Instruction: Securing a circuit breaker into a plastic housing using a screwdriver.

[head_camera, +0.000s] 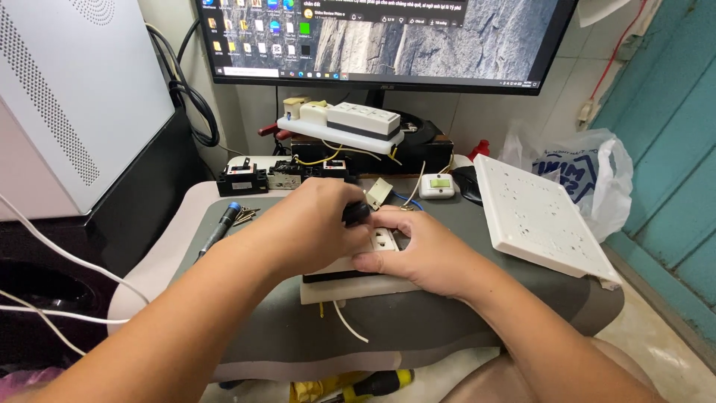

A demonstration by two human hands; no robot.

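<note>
I kept the right hand flat, fingers spread, pinning the white plastic socket block on the grey pad while the left hand, fingers curled, gripped a black-handled tool upright over it.

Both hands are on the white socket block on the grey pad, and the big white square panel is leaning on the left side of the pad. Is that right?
Not quite. The head view shows the white square panel on the right side of the grey pad, not the left. The rest holds: the left hand and right hand are both on the white socket block.
</note>
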